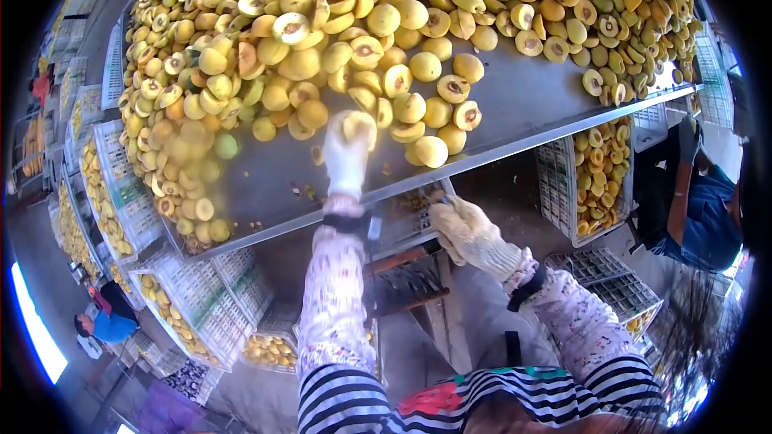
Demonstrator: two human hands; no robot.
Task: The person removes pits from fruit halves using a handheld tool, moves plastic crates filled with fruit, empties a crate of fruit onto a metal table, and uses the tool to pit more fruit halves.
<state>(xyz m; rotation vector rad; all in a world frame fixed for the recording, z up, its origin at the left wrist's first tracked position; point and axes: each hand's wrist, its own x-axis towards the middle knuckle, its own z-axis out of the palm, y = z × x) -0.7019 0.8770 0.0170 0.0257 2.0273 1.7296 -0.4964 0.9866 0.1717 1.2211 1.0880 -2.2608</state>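
A big heap of halved yellow fruit (386, 32) covers a grey metal table (515, 104). My left hand (347, 153), in a pale glove, reaches up onto the table's front part and is closed around one fruit half (359, 124). My right hand (466, 229), also gloved, hangs just below the table's front edge with the fingers curled; a thin dark tool tip seems to stick out of it near the edge, though it is too small to be sure. Both forearms wear patterned sleeve covers.
White plastic crates (599, 165) filled with fruit halves stand under and around the table, several more at the lower left (193, 305). A person in blue (700, 209) sits at the right. Another person in blue (108, 323) crouches at the far left.
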